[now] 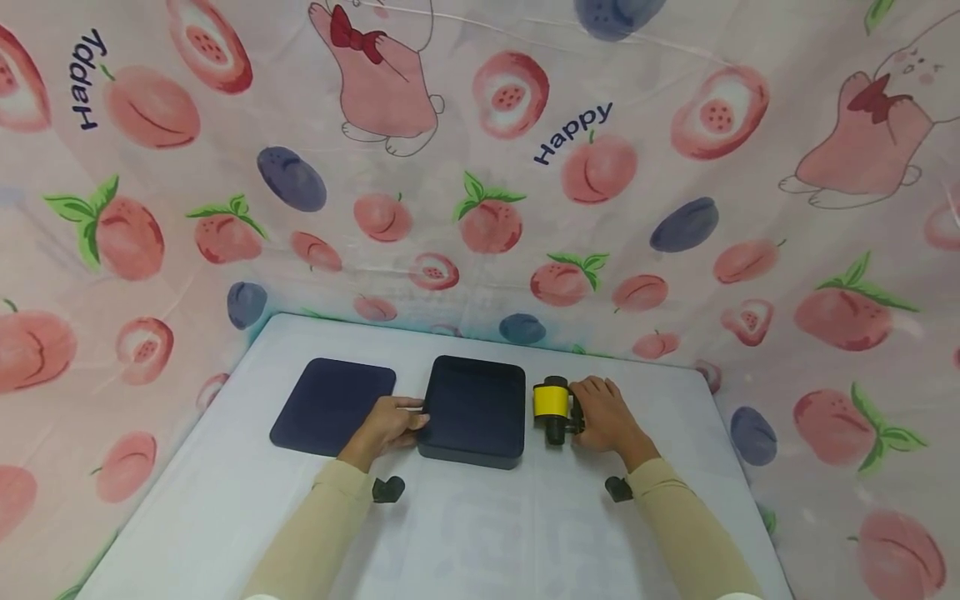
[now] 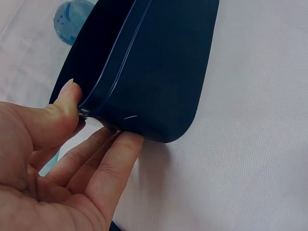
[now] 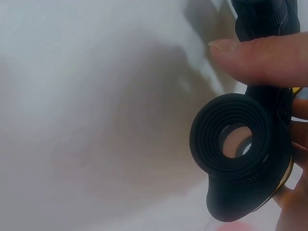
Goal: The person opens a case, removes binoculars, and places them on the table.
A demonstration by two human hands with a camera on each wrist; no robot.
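A dark navy box (image 1: 468,457) with an open top stands mid-table in the head view. My left hand (image 1: 386,429) pinches its left wall; in the left wrist view the thumb lies over the rim (image 2: 113,84) and the fingers touch the outside below. To the right of the box are black-and-yellow binoculars (image 1: 552,402). My right hand (image 1: 606,415) grips them from their right side. One round black eyepiece (image 3: 231,134) faces the right wrist camera, with the thumb (image 3: 264,57) across the middle of the body.
Left of the box, a flat navy panel with rounded corners (image 1: 330,408), like a lid, lies on the white table (image 1: 480,533). A fruit-patterned curtain (image 1: 420,192) hangs behind the table and along both sides. Small black wrist-camera parts (image 1: 388,490) show beside the sleeves.
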